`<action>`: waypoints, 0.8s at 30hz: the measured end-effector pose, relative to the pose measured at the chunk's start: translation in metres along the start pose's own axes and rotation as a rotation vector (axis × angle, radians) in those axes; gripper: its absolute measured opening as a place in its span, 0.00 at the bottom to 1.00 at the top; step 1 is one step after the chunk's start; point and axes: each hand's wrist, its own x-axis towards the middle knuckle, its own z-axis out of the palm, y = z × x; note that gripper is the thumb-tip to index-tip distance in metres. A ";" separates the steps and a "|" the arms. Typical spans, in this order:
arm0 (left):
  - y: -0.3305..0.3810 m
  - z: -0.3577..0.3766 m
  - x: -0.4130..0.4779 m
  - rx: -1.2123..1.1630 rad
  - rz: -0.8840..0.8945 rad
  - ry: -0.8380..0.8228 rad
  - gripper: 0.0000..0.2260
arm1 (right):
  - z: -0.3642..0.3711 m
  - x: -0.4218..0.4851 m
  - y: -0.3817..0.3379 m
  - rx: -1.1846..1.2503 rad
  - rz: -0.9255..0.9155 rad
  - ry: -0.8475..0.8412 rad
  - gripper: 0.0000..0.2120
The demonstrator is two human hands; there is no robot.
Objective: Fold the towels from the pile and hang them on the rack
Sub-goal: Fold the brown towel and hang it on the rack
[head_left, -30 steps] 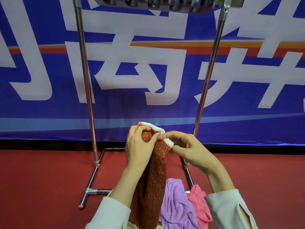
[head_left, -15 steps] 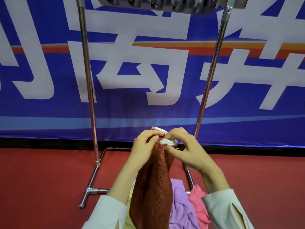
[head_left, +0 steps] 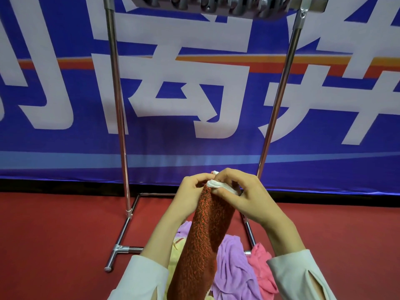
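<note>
A rust-red towel [head_left: 203, 241] with a white hem hangs down in front of me. My left hand [head_left: 190, 193] pinches its top edge on the left. My right hand [head_left: 244, 195] pinches the white hem right beside it, so both hands meet at the top. Below lies the pile: a purple towel [head_left: 233, 265], a pink towel [head_left: 262, 267] and a pale yellow towel [head_left: 176, 256], partly hidden by the red one and my arms. The metal rack [head_left: 118, 118] stands just beyond, its top bar [head_left: 311, 5] at the upper edge of view.
The rack's feet [head_left: 121, 249] rest on a red floor [head_left: 54, 239]. A blue banner [head_left: 194, 83] with large white characters covers the wall behind. Several metal clips or hooks [head_left: 205, 3] hang blurred along the top bar.
My two hands have come together at the towel's top edge and dropped slightly. The towel now hangs narrower and covers more of the pile.
</note>
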 end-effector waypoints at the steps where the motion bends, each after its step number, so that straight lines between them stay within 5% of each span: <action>1: 0.000 0.000 0.000 -0.010 0.008 0.008 0.11 | 0.000 0.000 0.003 -0.055 0.006 0.020 0.05; 13: -0.001 0.013 0.003 -0.183 -0.046 0.016 0.08 | 0.000 -0.003 0.025 -0.154 0.216 0.243 0.06; 19: -0.004 0.019 -0.001 -0.061 0.007 -0.019 0.16 | 0.000 -0.001 0.022 -0.106 0.263 0.322 0.06; 24: 0.001 0.018 0.000 -0.234 0.029 0.069 0.14 | 0.003 0.001 0.019 0.104 0.343 0.446 0.24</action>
